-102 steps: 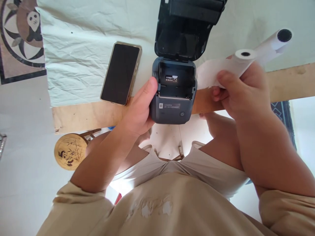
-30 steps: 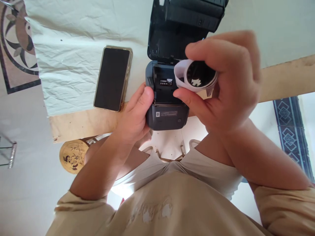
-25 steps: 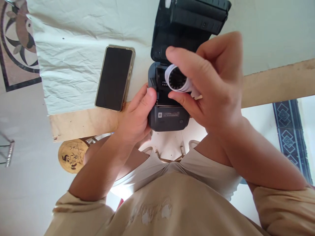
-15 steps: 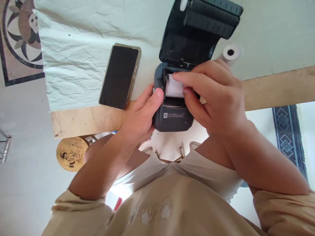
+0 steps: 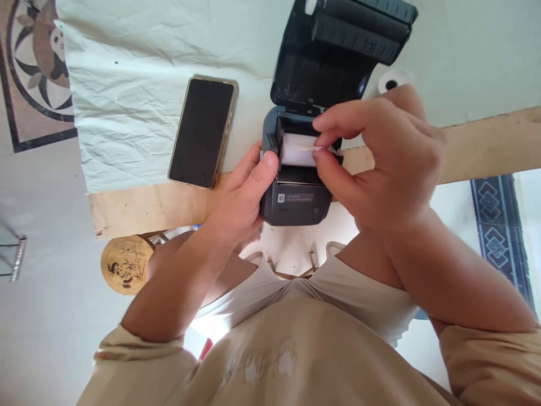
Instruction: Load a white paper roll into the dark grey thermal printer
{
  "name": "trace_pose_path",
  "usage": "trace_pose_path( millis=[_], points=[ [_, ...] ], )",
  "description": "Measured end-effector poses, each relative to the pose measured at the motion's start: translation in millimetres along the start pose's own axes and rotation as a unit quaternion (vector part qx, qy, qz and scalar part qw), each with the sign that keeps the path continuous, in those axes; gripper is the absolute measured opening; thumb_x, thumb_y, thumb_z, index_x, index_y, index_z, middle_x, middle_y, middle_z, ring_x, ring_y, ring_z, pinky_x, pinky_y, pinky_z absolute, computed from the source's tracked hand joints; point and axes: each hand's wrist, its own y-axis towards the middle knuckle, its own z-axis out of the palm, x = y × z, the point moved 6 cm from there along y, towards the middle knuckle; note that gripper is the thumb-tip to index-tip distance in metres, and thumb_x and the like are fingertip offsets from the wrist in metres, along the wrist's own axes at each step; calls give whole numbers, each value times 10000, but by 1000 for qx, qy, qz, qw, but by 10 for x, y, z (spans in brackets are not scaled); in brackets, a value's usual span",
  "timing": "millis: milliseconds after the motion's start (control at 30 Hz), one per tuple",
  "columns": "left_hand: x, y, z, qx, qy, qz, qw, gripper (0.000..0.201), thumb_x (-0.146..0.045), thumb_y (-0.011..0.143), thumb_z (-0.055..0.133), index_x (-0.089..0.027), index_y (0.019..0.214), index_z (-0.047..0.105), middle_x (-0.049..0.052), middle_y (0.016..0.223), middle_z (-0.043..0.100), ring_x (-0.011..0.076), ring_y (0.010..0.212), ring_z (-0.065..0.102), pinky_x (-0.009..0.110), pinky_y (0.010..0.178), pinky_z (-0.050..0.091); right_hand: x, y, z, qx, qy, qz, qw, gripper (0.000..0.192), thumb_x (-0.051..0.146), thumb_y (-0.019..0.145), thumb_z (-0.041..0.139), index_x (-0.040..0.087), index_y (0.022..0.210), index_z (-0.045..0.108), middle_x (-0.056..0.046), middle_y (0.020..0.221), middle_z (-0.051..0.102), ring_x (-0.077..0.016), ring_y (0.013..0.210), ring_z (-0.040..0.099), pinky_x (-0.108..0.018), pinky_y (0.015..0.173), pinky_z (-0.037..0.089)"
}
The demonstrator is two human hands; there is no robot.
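A small dark printer (image 5: pixel 296 210) sits in the middle of the frame, just above the center, with its front side toward the bottom. Its black lid (image 5: pixel 323 70) is wide open and leans back toward the top edge. A roll of white paper (image 5: pixel 296 153) lies sideways in the open space inside the printer. The left hand (image 5: pixel 240 197) holds the printer by its left side, with the thumb on top and the other fingers going round and under, where I cannot see them all. The right hand (image 5: pixel 386 163) reaches in from the right, and its thumb and a finger pinch the edge of the paper, while the pointing finger sticks out a bit above. Another white roll (image 5: pixel 389 79) stands behind the right hand, near the lid, and the hand hides part of it. A phone (image 5: pixel 203 132) with a dark screen lies left of the printer on a pale green cloth (image 5: pixel 127 113). The cloth covers most of a wooden table (image 5: pixel 147 210). A round stool (image 5: pixel 127 265) with a panda picture is at the lower left.
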Motion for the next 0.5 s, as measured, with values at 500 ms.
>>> trace_pose_path(
  millis=[500],
  points=[
    [-87, -41, 24, 41, -84, 38, 995, 220, -110, 837, 726, -200, 1027, 663, -36, 848, 711, 79, 744, 688, 159, 652, 577, 235, -160, -32, 32, 111, -121, 986, 151, 196, 865, 676, 197, 990, 591, 19, 890, 705, -125, 805, 611, -324, 714, 458]
  ],
)
